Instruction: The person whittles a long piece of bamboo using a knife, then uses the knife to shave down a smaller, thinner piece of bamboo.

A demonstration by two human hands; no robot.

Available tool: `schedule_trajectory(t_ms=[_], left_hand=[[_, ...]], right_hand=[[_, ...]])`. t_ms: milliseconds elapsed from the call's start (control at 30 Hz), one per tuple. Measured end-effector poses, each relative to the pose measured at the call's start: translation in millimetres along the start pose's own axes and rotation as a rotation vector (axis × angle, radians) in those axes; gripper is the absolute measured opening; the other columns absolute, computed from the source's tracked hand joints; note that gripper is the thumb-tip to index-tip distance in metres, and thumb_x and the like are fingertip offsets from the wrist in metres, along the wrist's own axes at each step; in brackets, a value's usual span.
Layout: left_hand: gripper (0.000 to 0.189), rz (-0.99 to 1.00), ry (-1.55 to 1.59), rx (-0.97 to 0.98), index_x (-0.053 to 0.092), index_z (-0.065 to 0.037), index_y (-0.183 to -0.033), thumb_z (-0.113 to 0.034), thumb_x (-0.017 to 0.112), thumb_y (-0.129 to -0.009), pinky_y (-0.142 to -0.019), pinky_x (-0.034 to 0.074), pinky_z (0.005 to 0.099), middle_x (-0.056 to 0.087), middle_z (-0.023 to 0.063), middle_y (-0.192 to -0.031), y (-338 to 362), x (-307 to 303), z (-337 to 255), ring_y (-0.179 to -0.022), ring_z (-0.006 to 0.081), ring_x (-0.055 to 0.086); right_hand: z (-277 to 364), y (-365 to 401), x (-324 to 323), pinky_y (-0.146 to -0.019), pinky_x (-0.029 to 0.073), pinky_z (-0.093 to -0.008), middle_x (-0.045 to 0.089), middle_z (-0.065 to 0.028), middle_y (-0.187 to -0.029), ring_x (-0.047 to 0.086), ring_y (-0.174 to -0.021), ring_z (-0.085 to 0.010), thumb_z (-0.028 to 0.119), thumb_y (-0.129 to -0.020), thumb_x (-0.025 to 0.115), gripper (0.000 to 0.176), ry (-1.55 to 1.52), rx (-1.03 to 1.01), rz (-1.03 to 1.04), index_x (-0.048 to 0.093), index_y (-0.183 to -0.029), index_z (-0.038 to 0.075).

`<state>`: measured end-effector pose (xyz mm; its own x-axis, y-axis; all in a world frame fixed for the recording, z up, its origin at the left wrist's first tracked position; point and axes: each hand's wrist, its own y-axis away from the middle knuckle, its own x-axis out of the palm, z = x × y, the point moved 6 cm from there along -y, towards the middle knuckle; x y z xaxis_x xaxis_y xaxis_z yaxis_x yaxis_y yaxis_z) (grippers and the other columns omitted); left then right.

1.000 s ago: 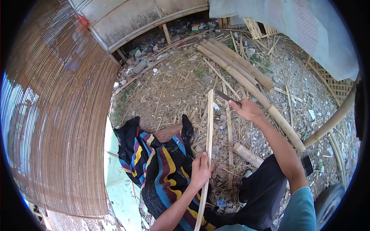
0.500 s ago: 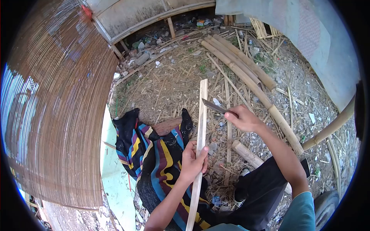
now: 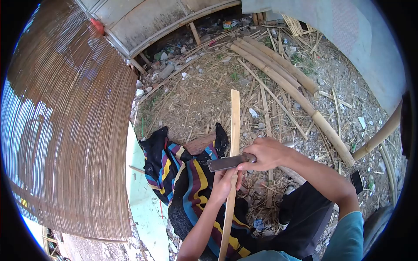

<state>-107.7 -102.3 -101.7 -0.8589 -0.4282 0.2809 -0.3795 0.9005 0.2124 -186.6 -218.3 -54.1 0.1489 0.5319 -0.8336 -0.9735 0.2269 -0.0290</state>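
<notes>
The striped cloth (image 3: 198, 182) lies bunched beneath the left forearm, with the long bamboo strip (image 3: 235, 126) extending above it, pointing away from the person. The left hand (image 3: 224, 185) grips the strip partway along, fingers wrapped around it. The right hand (image 3: 265, 153) clasps the knife (image 3: 225, 163), its blade crossing the strip just above the left hand.

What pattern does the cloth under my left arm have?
The cloth has wavy yellow, blue, maroon and black stripes, in the head view.
</notes>
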Motion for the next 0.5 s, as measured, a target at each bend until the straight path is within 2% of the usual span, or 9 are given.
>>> schedule_trajectory(t_ms=[67, 200, 433, 500], left_hand=[[0.021, 0.025, -0.109, 0.048, 0.054, -0.001, -0.090, -0.018, 0.042, -0.092, -0.038, 0.038, 0.0234, 0.050, 0.0050, -0.059, -0.5, -0.2, -2.1, -0.044, 0.0117, 0.049], [0.020, 0.046, -0.214, 0.103, 0.054, -0.001, -0.091, -0.016, 0.042, -0.093, -0.038, 0.039, 0.0229, 0.050, 0.0050, -0.059, 0.0, -3.1, -2.9, -0.044, 0.0107, 0.049], [0.012, 0.047, -0.252, 0.069, 0.055, 0.001, -0.094, -0.009, 0.053, -0.089, -0.041, 0.041, 0.0224, 0.056, 0.0054, -0.073, 5.2, -1.1, -11.8, -0.049, 0.0092, 0.051], [0.012, 0.061, -0.235, 0.036, 0.055, 0.001, -0.095, -0.009, 0.054, -0.088, -0.042, 0.042, 0.0224, 0.057, 0.0057, -0.076, 5.9, -1.7, -11.0, -0.050, 0.0091, 0.052]], right_hand=[[0.4, -1.5, 3.9, -0.050, 0.043, -0.0433, 0.054, -0.0123, -0.053, 0.056, -0.053, -0.0336, 0.058, -0.078, 0.054, 0.054, 0.008, 0.007, 0.019, 0.059, -0.070, 0.005], [1.4, -1.6, 6.2, -0.050, 0.043, -0.0427, 0.053, -0.0124, -0.052, 0.056, -0.052, -0.0336, 0.059, -0.078, 0.054, 0.056, 0.017, 0.012, 0.038, 0.059, -0.068, 0.004], [0.5, -1.7, 1.9, -0.050, 0.044, -0.0414, 0.053, -0.0123, -0.052, 0.057, -0.053, -0.0330, 0.061, -0.078, 0.052, 0.058, 0.042, 0.022, 0.019, 0.059, -0.067, 0.005], [-1.5, -1.6, 1.7, -0.058, 0.049, -0.0427, 0.054, -0.0142, -0.051, 0.060, -0.058, -0.0344, 0.070, -0.075, 0.047, 0.069, 0.038, 0.079, 0.039, 0.064, -0.069, 0.003]])
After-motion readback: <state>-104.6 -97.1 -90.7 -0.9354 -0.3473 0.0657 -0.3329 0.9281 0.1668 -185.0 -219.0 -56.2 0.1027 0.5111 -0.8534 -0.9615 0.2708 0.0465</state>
